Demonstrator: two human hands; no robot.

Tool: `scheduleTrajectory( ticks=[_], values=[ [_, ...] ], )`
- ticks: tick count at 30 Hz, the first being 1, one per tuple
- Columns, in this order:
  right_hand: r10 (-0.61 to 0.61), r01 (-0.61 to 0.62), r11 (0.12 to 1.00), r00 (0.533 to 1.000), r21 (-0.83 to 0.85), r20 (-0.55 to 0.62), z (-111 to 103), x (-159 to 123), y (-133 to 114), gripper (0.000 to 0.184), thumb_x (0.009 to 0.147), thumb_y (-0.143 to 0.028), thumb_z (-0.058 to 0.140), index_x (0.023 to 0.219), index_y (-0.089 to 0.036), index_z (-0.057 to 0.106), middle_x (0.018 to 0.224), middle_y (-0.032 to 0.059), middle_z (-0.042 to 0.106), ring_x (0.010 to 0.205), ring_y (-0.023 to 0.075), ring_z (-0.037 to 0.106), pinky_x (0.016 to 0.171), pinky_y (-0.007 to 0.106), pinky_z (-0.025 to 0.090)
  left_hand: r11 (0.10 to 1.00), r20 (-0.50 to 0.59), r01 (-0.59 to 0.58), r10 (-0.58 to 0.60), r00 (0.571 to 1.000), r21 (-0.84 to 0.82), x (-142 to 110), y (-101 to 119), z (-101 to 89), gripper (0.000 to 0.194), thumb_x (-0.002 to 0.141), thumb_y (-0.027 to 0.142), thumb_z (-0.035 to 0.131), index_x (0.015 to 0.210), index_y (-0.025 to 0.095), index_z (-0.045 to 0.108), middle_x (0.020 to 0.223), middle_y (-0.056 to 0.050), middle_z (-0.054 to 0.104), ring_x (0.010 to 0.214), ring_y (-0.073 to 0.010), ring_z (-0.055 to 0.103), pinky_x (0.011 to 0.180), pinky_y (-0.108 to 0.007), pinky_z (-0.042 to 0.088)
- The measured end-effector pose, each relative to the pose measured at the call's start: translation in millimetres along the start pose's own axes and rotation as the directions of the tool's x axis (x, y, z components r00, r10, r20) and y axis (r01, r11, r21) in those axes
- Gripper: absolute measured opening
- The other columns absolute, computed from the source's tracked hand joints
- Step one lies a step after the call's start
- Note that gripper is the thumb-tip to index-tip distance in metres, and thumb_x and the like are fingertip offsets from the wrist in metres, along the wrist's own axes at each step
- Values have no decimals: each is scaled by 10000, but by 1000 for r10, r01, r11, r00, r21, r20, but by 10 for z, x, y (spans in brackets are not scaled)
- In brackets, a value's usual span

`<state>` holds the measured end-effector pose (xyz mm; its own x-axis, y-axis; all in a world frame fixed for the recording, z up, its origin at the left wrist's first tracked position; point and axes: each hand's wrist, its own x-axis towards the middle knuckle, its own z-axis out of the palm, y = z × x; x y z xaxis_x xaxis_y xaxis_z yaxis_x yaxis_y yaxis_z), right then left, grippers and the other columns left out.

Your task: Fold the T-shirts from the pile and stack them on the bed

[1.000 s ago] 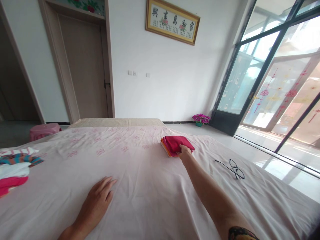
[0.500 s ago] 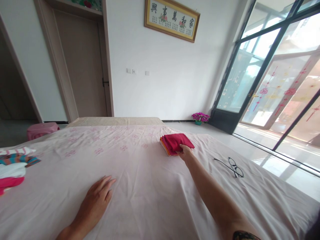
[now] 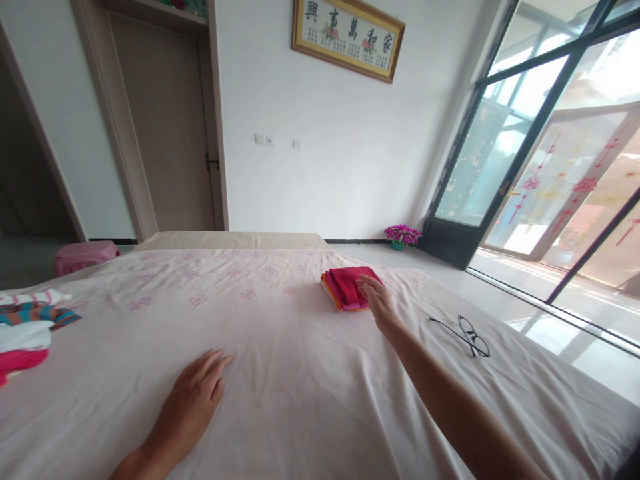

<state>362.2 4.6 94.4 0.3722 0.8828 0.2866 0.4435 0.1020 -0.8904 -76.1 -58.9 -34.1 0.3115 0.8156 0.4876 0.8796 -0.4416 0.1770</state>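
A small stack of folded cloths (image 3: pixel 345 287), red on top with orange and pink edges below, lies on the pale sheet (image 3: pixel 280 373) right of the middle. My right hand (image 3: pixel 377 299) is at the stack's right side, its fingers stretched out over the red top cloth. Whether the fingertips touch the cloth I cannot tell. Resting on the sheet at lower left is my left hand (image 3: pixel 197 390), palm down, fingers loosely extended and holding nothing.
Black-framed glasses (image 3: pixel 470 337) lie right of my right forearm. Several crumpled clothes (image 3: pixel 25 333) are at the left edge. Beyond the sheet stand a pink stool (image 3: pixel 86 257) and a pot of magenta flowers (image 3: pixel 401 235). A glass door (image 3: pixel 500 153) is at right.
My right hand has let go of the stack's near right edge, and its fingers have straightened. The stack lies in the same place. My left hand has stayed put.
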Motion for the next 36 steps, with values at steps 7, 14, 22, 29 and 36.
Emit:
scheduleTrajectory(
  ticks=[7, 14, 22, 29, 36],
  values=[
    [-58, 194, 588, 979, -786, 198, 173, 652, 110, 578, 990, -506, 208, 1529, -303, 260, 1614, -9, 185, 1489, 249, 72, 1180, 529, 97, 1000, -29, -3, 3, 1000, 4, 0, 3, 1, 395, 889, 250, 432, 1220, 260, 648, 1297, -34, 630, 1222, -206, 564, 1075, -406, 450],
    [135, 341, 461, 885, -819, 445, 305, 831, 333, 551, 991, -528, 209, 1521, -378, 235, 1627, -17, 126, 1487, 262, 68, 1144, 594, 118, 1000, -26, -26, 26, 999, 16, 0, -23, 35, 395, 900, 231, 429, 1239, 254, 631, 1310, -42, 618, 1233, -209, 551, 1079, -420, 446],
    [78, 361, 566, 872, -741, 484, 154, 756, 268, 747, 911, -665, 342, 1551, -347, 128, 1634, 28, 75, 1484, 304, 81, 1166, 538, 139, 999, -67, -45, 44, 997, 1, -14, -33, 35, 379, 889, 253, 464, 1229, 252, 633, 1301, -44, 624, 1219, -216, 561, 1074, -414, 449],
    [-188, 597, 442, 791, -669, 582, 66, 399, 392, 1073, 710, -520, 744, 1552, -352, 100, 1633, 38, 69, 1488, 319, 29, 1172, 564, 103, 999, -67, -40, 39, 997, -12, -7, -12, 16, 379, 891, 229, 460, 1227, 251, 633, 1296, -43, 627, 1215, -211, 565, 1068, -411, 454],
    [-133, 491, 549, 850, -676, 509, 0, 588, 259, 630, 845, -292, 600, 1452, -297, 430, 1475, 43, 470, 1286, 271, 500, 998, 357, 449, 999, -29, -31, 31, 999, -6, 1, 14, -20, 388, 894, 230, 453, 1239, 242, 628, 1313, -54, 619, 1229, -217, 555, 1079, -425, 446]
  ],
)
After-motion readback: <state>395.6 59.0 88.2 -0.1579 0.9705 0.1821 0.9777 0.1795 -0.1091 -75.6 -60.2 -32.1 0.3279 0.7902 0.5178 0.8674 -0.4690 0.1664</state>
